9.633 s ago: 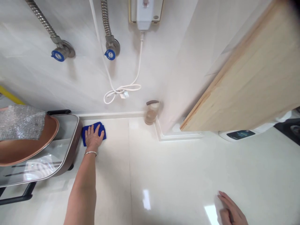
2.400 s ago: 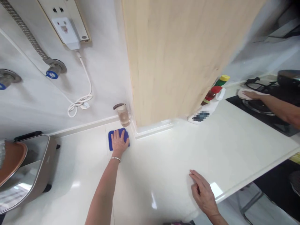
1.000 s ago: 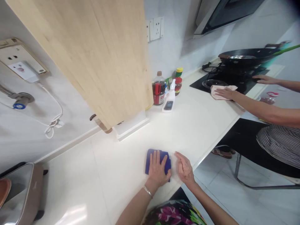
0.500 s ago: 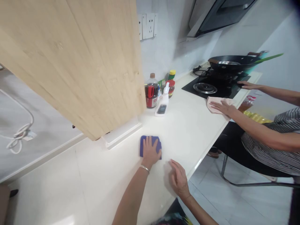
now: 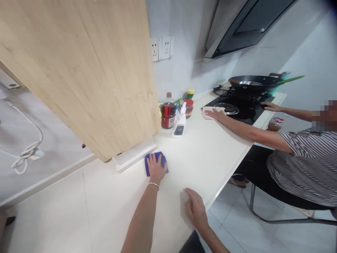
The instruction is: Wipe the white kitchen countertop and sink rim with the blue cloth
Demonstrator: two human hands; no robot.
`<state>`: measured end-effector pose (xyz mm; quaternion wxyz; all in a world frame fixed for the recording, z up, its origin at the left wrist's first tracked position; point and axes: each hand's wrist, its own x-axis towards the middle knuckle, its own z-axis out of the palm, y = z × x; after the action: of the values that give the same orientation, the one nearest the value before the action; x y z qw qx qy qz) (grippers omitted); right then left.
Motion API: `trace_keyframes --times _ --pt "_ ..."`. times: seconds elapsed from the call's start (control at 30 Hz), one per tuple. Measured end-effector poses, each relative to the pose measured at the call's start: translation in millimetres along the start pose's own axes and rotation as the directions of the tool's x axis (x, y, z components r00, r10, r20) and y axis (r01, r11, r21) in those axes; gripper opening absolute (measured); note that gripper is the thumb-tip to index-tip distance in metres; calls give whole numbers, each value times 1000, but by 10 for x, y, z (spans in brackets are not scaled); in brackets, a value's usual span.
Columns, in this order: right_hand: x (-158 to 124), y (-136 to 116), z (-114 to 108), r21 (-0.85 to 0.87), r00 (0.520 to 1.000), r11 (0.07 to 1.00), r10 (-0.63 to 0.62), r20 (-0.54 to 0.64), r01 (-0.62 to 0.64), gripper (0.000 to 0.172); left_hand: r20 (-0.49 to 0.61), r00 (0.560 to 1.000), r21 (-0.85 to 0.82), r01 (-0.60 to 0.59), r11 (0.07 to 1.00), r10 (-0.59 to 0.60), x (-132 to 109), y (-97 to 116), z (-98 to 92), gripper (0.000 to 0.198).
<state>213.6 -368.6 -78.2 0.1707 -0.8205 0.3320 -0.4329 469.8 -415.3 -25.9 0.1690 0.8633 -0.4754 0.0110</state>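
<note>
My left hand (image 5: 157,169) lies flat, fingers spread, on a folded blue cloth (image 5: 146,170) pressed to the white counter (image 5: 210,158), close to the foot of a light wooden cabinet (image 5: 92,70). A thin bracelet circles that wrist. My right hand (image 5: 196,210) rests palm down with loosely stretched fingers on the counter near its front edge, holding nothing.
Behind the cloth stand a dark sauce bottle (image 5: 167,114), a white spray bottle (image 5: 180,125) and small jars. Farther right, another person in a striped top (image 5: 308,165) presses a pink cloth (image 5: 207,113) beside a black hob with a wok (image 5: 250,83). A white cord (image 5: 26,153) hangs at left.
My left hand has slid the blue cloth back and left, toward the cabinet's foot. My right hand stays near the counter edge. The other person's pink cloth has moved left along the counter.
</note>
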Motion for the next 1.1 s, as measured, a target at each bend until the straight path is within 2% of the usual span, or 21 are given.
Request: trace_keyframes --times 0.33,0.5,0.67,0.87,1.0,1.1 --pt "-39 70 74 -8 1000 1000 -21 -13 21 47 -110 981 82 169 982 -159 -540 -602 -312 62" --pt "11 9 60 -23 998 999 -43 -41 42 47 -161 968 128 211 969 -190 -881 -763 -458 61" --pt "58 -35 7 -40 997 997 -66 -51 64 48 -161 977 192 169 967 -139 -1370 -745 -551 61" --pt "66 -41 -5 -21 996 997 -70 -49 69 48 -186 982 210 18 978 21 -2118 -620 -566 59" --pt "59 -33 -1 -2 997 998 -59 -40 59 46 -132 979 204 -126 971 155 -2536 -496 -573 65" --pt "49 -25 -2 17 998 999 -43 -39 43 43 -72 969 199 -218 956 236 -2688 -417 -608 70"
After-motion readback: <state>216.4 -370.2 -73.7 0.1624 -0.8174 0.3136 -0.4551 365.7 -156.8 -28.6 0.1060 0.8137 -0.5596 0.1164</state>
